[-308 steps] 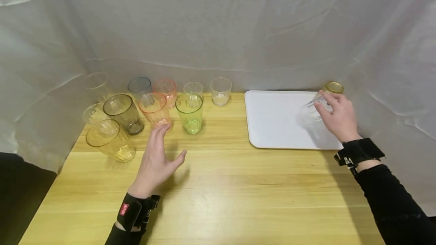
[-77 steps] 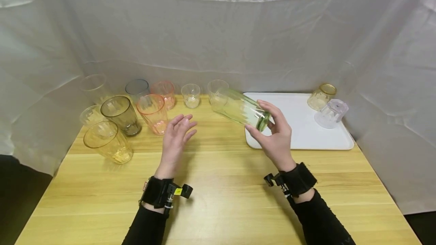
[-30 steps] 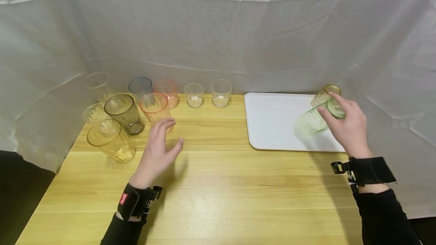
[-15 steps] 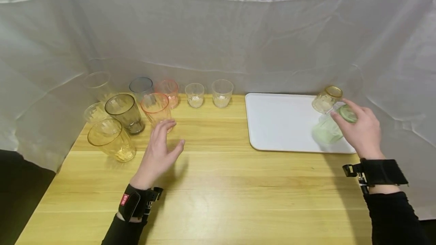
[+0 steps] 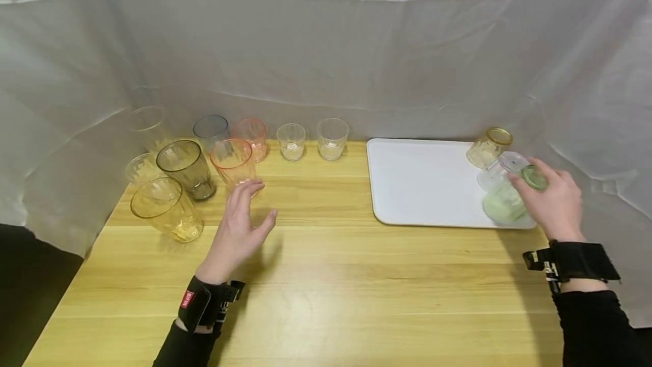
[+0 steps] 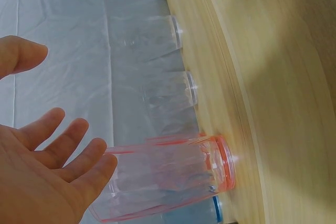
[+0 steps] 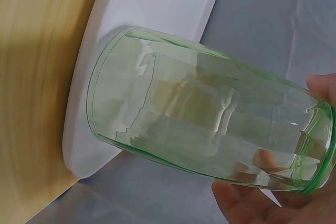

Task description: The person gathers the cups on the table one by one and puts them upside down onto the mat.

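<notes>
Cloth [image 5: 326, 44] is hanging behind and beside a wooden table [image 5: 331, 287], on whose far right a white tray [image 5: 417, 186] is lying. The right hand [image 5: 555, 200] is grasping the green cup [image 7: 178, 93], thumb and fingers wrapping the base end. Mouth-down, this cup is slanting at the tray's near right corner; whether its rim is bearing on the surface or hovering just above, the views are not settling. Its thin, clear wall is suggesting glass or hard plastic: probably light, stiff, smooth enough to be slipping from a loose hold, and best treated as breakable. The narrower base end is offering the likelier secure grip, thumb opposing fingers.

The left hand [image 5: 239, 237] is hovering over the table, fingers relaxed and parted, holding nothing, near the orange cup [image 5: 234, 163]; contact cannot be told.

Larger cups are standing mouth-up at left: the yellow cup [image 5: 168, 211] foremost, the grey cup [image 5: 188, 171] behind it, the blue cup [image 5: 211, 132] and tall clear cup [image 5: 148, 130] farther back. Smaller ones, a pink cup [image 5: 257, 140] and two clear cups [image 5: 291, 143], are lining the cloth. On the tray, an upturned amber cup [image 5: 489, 149] is standing behind an upturned clear cup [image 5: 493, 176]; the latter, just behind the green one, is forming the nearest obstacle.
</notes>
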The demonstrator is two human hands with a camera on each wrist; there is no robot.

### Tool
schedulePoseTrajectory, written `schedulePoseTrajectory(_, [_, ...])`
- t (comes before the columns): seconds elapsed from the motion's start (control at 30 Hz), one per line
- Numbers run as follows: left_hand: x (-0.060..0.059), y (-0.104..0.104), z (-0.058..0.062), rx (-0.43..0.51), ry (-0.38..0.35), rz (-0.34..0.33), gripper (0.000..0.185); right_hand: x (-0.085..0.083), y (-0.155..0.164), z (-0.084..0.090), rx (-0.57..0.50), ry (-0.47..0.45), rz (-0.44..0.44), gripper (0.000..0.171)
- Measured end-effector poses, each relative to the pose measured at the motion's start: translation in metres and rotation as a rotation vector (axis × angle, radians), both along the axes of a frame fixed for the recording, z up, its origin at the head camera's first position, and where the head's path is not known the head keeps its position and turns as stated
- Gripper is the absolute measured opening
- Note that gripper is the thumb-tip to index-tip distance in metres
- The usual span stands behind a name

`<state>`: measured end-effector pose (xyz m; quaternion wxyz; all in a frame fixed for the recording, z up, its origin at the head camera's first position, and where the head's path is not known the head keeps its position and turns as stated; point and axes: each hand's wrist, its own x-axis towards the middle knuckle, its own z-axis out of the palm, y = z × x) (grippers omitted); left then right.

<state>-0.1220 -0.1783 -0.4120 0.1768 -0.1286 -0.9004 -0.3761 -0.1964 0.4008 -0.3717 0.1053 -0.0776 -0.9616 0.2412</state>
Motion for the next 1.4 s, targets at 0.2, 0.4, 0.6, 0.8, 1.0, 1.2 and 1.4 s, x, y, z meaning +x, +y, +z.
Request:
schedulePoseTrajectory(0.2, [0.0,0.0,0.0,-0.004,-0.006,0.001,0.064,-0.001,0.008,-0.001,0.012,-0.026,-0.032,0.072])
schedulePoseTrajectory(0.4, [0.002,0.0,0.001,0.001,-0.038,0.01,0.064,-0.001,0.012,-0.002,0.011,-0.049,-0.048,0.075])
schedulePoseTrajectory(0.6, [0.002,0.001,0.001,0.003,-0.052,0.016,0.065,-0.002,0.017,-0.003,-0.001,-0.061,-0.077,0.076])
schedulePoseTrajectory(0.8, [0.002,0.001,0.0,0.004,-0.05,0.018,0.065,-0.002,0.019,-0.005,-0.015,-0.056,-0.077,0.076])
schedulePoseTrajectory(1.0, [0.003,0.001,-0.001,0.003,-0.043,0.017,0.064,-0.003,0.022,-0.006,-0.011,-0.048,-0.064,0.076])
schedulePoseTrajectory(1.2, [0.003,0.001,-0.002,0.006,-0.027,0.017,0.064,-0.003,0.024,-0.006,0.0,-0.031,-0.057,0.079])
schedulePoseTrajectory(1.4, [0.003,0.0,-0.003,0.015,-0.007,0.015,0.064,-0.002,0.024,-0.004,-0.016,-0.036,-0.077,0.085])
